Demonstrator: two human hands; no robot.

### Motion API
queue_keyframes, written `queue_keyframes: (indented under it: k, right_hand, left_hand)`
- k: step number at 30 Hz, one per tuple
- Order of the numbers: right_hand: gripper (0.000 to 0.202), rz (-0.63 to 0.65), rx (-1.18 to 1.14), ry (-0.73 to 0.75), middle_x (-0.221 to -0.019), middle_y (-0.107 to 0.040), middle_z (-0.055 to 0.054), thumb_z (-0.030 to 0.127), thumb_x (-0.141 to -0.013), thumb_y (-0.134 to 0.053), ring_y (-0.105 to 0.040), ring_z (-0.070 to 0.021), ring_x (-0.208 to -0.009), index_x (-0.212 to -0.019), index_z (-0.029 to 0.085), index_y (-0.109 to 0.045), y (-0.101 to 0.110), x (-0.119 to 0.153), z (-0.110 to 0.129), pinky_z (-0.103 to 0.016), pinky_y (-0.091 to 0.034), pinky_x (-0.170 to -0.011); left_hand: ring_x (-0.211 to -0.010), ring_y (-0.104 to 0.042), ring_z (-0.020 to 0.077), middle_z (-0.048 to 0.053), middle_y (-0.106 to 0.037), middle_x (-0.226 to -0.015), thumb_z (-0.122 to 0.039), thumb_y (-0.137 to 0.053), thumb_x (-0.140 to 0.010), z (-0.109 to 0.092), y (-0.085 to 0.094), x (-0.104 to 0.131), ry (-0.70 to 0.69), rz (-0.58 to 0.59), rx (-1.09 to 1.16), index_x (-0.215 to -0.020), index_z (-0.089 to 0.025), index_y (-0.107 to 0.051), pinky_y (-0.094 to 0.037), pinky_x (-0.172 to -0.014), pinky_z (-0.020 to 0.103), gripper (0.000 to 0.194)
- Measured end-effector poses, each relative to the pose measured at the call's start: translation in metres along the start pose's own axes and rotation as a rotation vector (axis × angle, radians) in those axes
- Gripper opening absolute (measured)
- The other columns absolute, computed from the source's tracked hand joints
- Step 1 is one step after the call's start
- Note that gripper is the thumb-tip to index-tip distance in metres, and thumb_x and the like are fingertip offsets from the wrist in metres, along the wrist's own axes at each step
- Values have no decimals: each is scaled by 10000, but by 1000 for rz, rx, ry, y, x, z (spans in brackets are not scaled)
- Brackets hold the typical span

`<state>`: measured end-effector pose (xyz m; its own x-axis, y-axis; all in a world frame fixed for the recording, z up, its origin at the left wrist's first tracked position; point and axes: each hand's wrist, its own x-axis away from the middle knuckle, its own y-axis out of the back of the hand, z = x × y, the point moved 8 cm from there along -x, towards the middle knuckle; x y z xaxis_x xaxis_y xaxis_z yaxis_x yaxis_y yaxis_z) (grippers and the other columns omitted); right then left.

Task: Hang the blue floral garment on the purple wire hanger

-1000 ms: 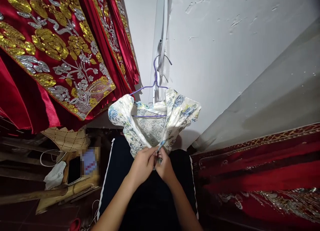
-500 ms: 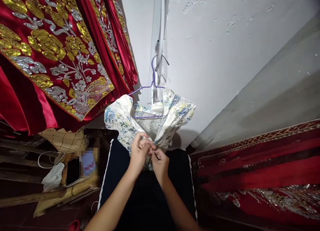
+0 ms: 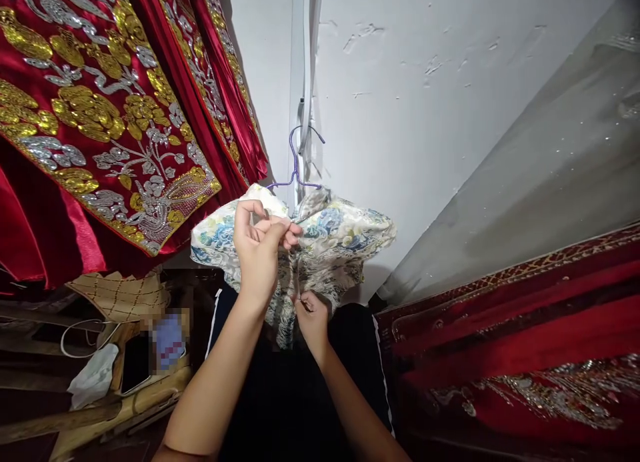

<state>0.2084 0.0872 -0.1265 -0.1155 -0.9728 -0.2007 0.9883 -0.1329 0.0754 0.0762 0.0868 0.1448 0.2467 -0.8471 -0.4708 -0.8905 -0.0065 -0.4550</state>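
You have the floral garment (image 3: pixel 333 229) in front of you, on a purple hanger (image 3: pixel 295 159) before the white wall (image 3: pixel 400 149), with its lower part near the dark trousers (image 3: pixel 350 355). Your left hand (image 3: pixel 257 255) is nearly closed: thumb and fingertips pinch the front edge near the neckline, and the other fingers are loosely bent. Your right hand (image 3: pixel 313 319) is also nearly closed and pinches the front lower down; what small part is between its fingertips, I cannot tell.

The cloth looks light, thin and soft, so I think it folds easily and does not keep its shape alone. Its surface has a little shine, so it may slide under a weak pinch. The best hold is probably on the two front edges, one point high and one point low, with a light pull between them. A hard pull can stretch the gathered part or tilt the hanger. The thin wire of the hanger seems stiffer, but the shoulders of the garment may slip on it.
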Motion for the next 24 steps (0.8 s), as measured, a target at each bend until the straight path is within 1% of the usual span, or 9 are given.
queue_keyframes:
  k: [6,8,10,13,15,18,19,21,24]
  right_hand:
    - [415,86,77,-34,-586,-367,46,499,-849,-610,-370,-114,-565,-623,222,-400,3,9,-20,-257,-324,-556]
    - [415,137,108,-36,-573,-366,49,472,-822,-648,-388,-118,-569,-601,217,-405,3,5,-18,-257,-336,-564]
    - [392,189,134,-32,-555,-410,43,431,-783,-701,-430,-127,-572,-579,206,-452,6,-5,-4,-261,-364,-578]
    - [225,266,151,24,-655,-608,-4,383,-777,-735,-558,-163,-647,-711,185,-650,14,-27,52,-284,-449,-652]
    - [254,311,177,179,-880,-720,-54,374,-861,-681,-637,-191,-782,-1031,192,-730,19,-42,116,-312,-497,-737]
    - [446,218,120,380,-896,-720,-29,338,-954,-579,-622,-165,-724,-1388,236,-571,35,-61,212,-291,-486,-676]
    - [423,235,148,428,-891,-718,-18,322,-963,-563,-602,-151,-693,-1379,246,-577,34,-65,234,-279,-470,-660]
    - [239,317,283,467,-791,-699,13,317,-975,-544,-547,-127,-611,-1150,245,-691,25,-71,260,-259,-422,-610]
    - [189,346,415,535,-740,-690,17,295,-981,-531,-542,-122,-615,-890,218,-677,15,-74,271,-254,-402,-620]
  left_hand:
    - [-508,-605,95,-42,-689,-679,-115,-658,-784,6,6,-3,15,-51,8,-911,-250,-358,-427,-487,165,353]
    - [-507,-608,97,-47,-683,-683,-124,-672,-784,1,7,-7,-12,-34,-10,-922,-253,-362,-425,-485,168,363]
    - [-517,-615,101,-45,-680,-703,-140,-682,-802,-4,6,-10,-39,17,-50,-941,-255,-374,-446,-502,182,356]
    - [-543,-623,98,-41,-667,-727,-167,-673,-848,-8,6,-6,-66,71,-108,-959,-252,-400,-482,-548,200,307]
    - [-546,-615,92,-50,-645,-716,-179,-671,-865,-3,7,0,-45,91,-124,-961,-249,-407,-487,-560,201,290]
    - [-561,-616,95,-60,-619,-698,-193,-670,-877,9,4,10,13,118,-124,-963,-248,-408,-487,-564,202,282]
    - [-574,-623,99,-61,-614,-698,-197,-670,-880,12,3,13,12,113,-123,-956,-248,-407,-486,-566,201,279]
    - [-600,-634,104,-60,-604,-703,-201,-673,-882,13,4,15,-10,89,-131,-929,-246,-401,-486,-572,199,280]
    - [-597,-626,101,-62,-594,-695,-193,-677,-877,15,6,14,-31,60,-135,-888,-244,-372,-476,-566,193,309]
